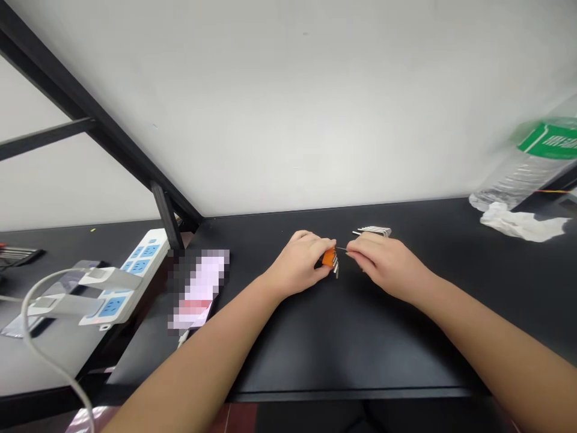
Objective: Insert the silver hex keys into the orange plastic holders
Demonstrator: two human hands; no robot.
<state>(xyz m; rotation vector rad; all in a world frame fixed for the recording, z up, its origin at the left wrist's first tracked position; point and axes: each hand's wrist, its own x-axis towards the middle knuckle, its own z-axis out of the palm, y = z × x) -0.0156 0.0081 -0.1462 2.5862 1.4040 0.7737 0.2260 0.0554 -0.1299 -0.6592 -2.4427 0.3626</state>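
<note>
My left hand (pixel 301 263) is closed around an orange hex key holder (pixel 329 257). Several short bent ends of metal keys stick out of the holder's right side. My right hand (pixel 385 261) pinches a thin metal hex key (pixel 341 248) between thumb and forefinger, its tip pointing left at the holder. Whether that tip touches the holder or sits inside it, I cannot tell. Just behind my right hand lie several silver hex keys (pixel 377 230) side by side on the black table (pixel 356 355), partly hidden by the knuckles.
A phone (pixel 201 294) with a cable lies left of my left forearm. Beyond the black metal frame (pixel 164 210), a white power strip (pixel 135 270) holds plugged-in chargers. At right, a large plastic bottle (pixel 518 174) stands by crumpled tissue (pixel 523 224). A white wall closes the back.
</note>
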